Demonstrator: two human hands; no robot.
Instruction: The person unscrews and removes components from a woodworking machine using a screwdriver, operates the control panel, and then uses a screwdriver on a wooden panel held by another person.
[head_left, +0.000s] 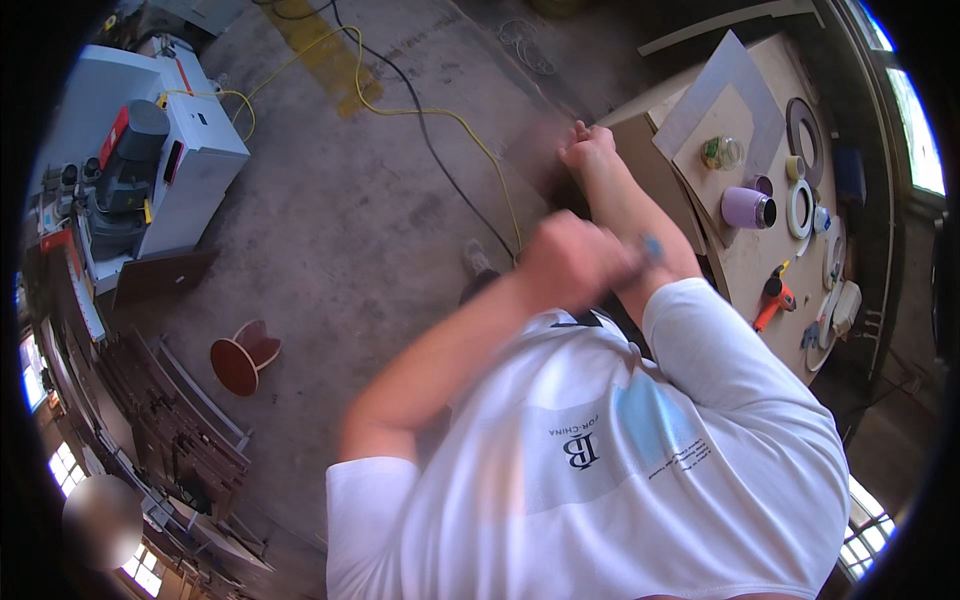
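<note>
My left hand (570, 262) is a closed fist, smeared by motion, in front of my chest. At its thumb side, against my right forearm, is a small dark thing with a blue end (652, 246), too blurred to name. My right arm reaches forward past it. Beside the workbench's (745, 268) left edge, my right hand (588, 145) has its fingers curled. A dark brown blur (548, 165) lies left of those fingers; whether they hold it is unclear.
On the bench are a glass jar (722, 153), purple thermos (745, 208), tape rolls (800, 208) and an orange-and-black hand tool (774, 300). Yellow (450, 115) and black cables (425, 130) cross the floor. A brown round-topped piece (236, 366) and grey machine (195, 150) stand left.
</note>
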